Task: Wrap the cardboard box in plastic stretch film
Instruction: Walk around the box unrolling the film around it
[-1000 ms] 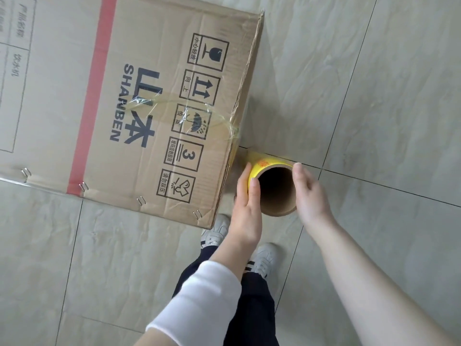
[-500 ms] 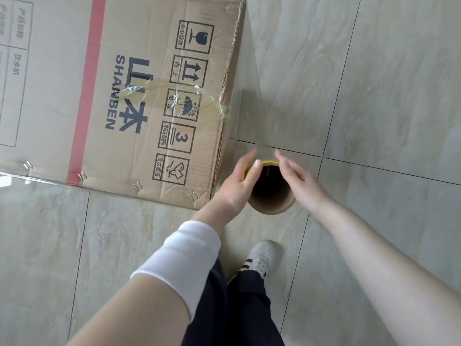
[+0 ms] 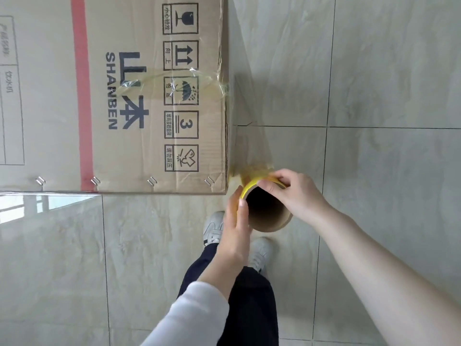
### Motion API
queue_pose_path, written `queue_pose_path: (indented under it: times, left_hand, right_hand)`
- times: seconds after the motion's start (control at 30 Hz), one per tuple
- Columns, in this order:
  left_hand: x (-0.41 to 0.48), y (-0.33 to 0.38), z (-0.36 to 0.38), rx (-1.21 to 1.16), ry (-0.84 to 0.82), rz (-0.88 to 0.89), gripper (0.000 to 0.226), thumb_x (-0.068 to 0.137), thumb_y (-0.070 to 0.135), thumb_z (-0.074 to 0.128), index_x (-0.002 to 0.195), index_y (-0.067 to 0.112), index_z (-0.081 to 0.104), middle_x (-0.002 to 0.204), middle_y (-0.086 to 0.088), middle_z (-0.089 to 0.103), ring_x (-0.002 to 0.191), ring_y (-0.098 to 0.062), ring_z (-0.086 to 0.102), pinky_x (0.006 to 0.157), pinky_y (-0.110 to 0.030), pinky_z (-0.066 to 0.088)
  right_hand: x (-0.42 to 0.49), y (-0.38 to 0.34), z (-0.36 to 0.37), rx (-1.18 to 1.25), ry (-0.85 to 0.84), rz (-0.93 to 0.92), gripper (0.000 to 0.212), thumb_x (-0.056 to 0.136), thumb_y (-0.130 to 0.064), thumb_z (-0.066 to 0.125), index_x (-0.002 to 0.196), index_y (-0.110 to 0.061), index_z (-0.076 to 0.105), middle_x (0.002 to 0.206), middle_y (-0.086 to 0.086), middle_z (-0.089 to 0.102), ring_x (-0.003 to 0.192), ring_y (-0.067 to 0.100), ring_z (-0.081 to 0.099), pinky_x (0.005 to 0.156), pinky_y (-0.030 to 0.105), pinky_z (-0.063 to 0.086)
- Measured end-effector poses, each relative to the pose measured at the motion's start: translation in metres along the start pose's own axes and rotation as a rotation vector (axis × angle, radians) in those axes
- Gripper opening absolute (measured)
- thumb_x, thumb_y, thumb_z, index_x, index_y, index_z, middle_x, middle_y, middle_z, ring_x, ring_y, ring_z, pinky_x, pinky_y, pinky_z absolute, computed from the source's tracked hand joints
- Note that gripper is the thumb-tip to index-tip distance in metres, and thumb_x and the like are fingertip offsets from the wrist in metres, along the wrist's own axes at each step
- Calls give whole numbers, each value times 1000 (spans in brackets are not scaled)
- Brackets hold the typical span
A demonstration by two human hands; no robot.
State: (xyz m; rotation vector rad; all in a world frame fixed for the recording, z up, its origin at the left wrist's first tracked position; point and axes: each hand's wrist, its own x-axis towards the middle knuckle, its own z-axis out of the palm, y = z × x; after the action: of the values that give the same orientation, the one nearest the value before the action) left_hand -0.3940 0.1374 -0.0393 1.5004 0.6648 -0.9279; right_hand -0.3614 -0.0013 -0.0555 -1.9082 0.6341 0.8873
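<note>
1. Cardboard box (image 3: 124, 96) fills the far left of the view on the tiled floor (image 3: 386, 96). Its printed face is turned up to the camera, and staples (image 3: 152, 181) line its near edge.
2. A bunched strand of stretch film (image 3: 249, 116) is stuck across that face by the umbrella symbol and goes over the right edge. From there a clear sheet runs nearward along the box's right side to the roll (image 3: 272, 221).
3. The roll sits just beside the box's near right corner, slightly right of it and nearer. Its long axis is roughly upright, so the open cardboard core faces the camera.
4. From both hands the box lies to the left and far, and the left hand (image 3: 237, 228) is the nearer one to it. The near side looks bare, so the next move probably calls for carrying the roll left round that corner, axis upright and film taut.
5. The left hand comes up from the near side in a white sleeve (image 3: 194, 313). Its grip is apart, with straight fingers laid flat against the roll's left side; the thumb is hidden.
6. The right hand (image 3: 296, 193) reaches in from the right on a bare forearm. Its grip is clamped on the roll, fingers curled over the far rim.
7. Pale shoes (image 3: 213, 228) stand on the floor under the roll.
</note>
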Motion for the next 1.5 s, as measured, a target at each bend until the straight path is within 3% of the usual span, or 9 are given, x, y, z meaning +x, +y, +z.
queue_pose_path:
  times: [0.17, 0.33, 0.47, 0.7, 0.93, 1.1, 1.2, 1.4, 1.5]
  left_hand:
    - [18, 12, -4, 230, 85, -1, 56, 93, 49, 40, 138, 17, 29, 130, 12, 37, 124, -5, 34, 96, -19, 22]
    - [6, -8, 1, 49, 109, 34, 44, 95, 43, 37, 130, 17, 32, 132, 2, 43, 119, -9, 42, 85, -7, 33]
    - [-15, -35, -10, -58, 79, 99, 56, 91, 58, 35, 143, 39, 24, 148, 14, 31, 137, -2, 29, 107, -22, 26]
    - [-16, -37, -68, 259, 20, -115, 62, 80, 69, 43, 119, 22, 39, 128, 0, 51, 115, -14, 51, 99, -33, 39]
    - [22, -3, -79, 417, -288, 71, 69, 68, 68, 45, 131, 38, 39, 130, 15, 42, 122, -3, 37, 95, -15, 27]
    - [13, -29, -91, 412, -203, 92, 65, 63, 77, 40, 123, 52, 47, 136, 7, 42, 126, -10, 42, 110, -41, 33]
    - [-8, -49, -109, 328, -70, 93, 67, 63, 85, 37, 121, 52, 48, 131, 5, 47, 124, -14, 46, 106, -47, 37]
    - [-21, -55, -162, 433, -91, -28, 71, 67, 83, 41, 112, 28, 46, 120, -1, 60, 112, -19, 55, 99, -39, 41]
    - [-1, -35, -172, 726, -228, -1, 59, 78, 73, 39, 115, 27, 35, 147, -2, 34, 130, -21, 38, 94, -28, 27]
  right_hand:
    - [-8, 13, 14, 331, 13, -27, 55, 88, -56, 39, 135, -29, 47, 148, -2, 37, 136, 5, 28, 108, 21, 19]
    - [-35, 33, 49, 531, 227, 98, 51, 91, -52, 35, 128, -18, 45, 104, -13, 55, 104, 10, 50, 86, 21, 43]
    - [-43, 31, 54, 302, 200, 54, 45, 91, -46, 41, 125, -18, 52, 106, -9, 56, 99, 7, 49, 68, 10, 35]
    - [-39, 22, 71, 42, -43, 6, 62, 81, -60, 44, 134, -28, 48, 131, 1, 58, 121, 18, 52, 98, 27, 40]
    - [-61, 26, 110, 584, 131, 42, 54, 91, -58, 24, 136, -31, 40, 141, -9, 38, 120, -10, 35, 103, 19, 27]
    - [-70, 15, 139, 640, 444, 194, 40, 95, -42, 38, 124, -18, 52, 114, -4, 58, 106, 11, 52, 79, 17, 38]
    - [-71, 8, 142, 492, 336, 139, 34, 93, -41, 45, 117, -23, 59, 103, -6, 59, 96, 10, 51, 71, 16, 35]
    - [-63, -14, 163, 172, 39, 67, 61, 83, -59, 49, 135, -26, 47, 134, -2, 54, 123, 19, 50, 96, 27, 40]
    - [-65, -10, 173, 290, 98, 103, 62, 83, -58, 47, 137, -28, 43, 136, -8, 50, 128, 12, 44, 101, 26, 35]
